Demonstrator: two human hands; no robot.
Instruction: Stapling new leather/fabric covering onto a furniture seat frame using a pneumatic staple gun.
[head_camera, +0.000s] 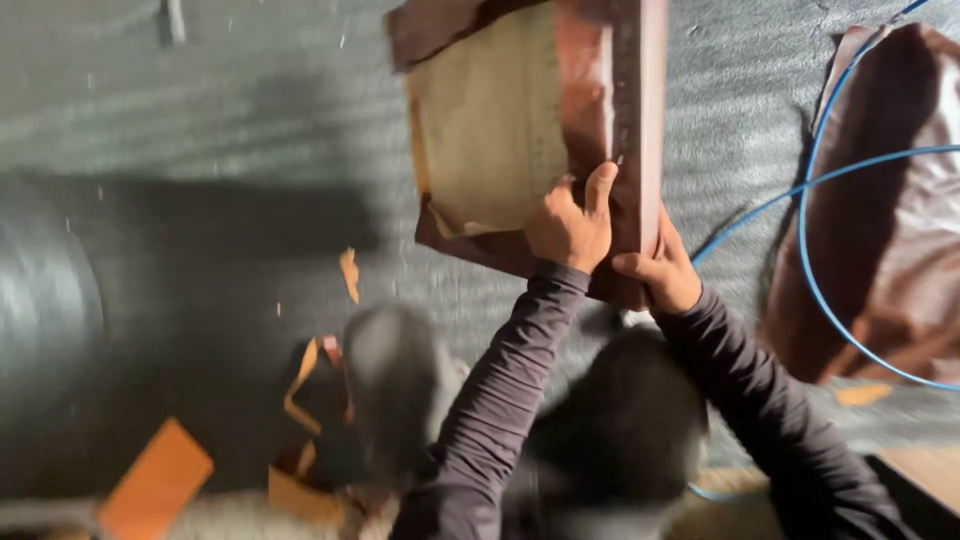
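I see both hands working at the lower edge of a flat brown leather sheet (590, 110), which lies on the grey textured floor covering (200, 120) in the upper middle of the view. A pale tan rectangular pattern board (490, 120) rests on top of the sheet, covering its left part. A long dark reddish straightedge (640, 100) runs along the sheet's right side, up out of frame.

My left hand (572, 225) presses down near the lower end of the straightedge, fingers curled, index finger extended against its left edge. My right hand (662, 270) grips the straightedge's lower end from the right, thumb laid across the bottom corner. The two hands sit close together, just beside each other, both in dark long sleeves.

Right of the hands, a thin blue cable (815, 200) loops over a second crumpled brown leather piece (890, 200). Orange offcuts (155, 480) lie at lower left. The frame is motion-blurred, so finer contact details cannot be resolved.
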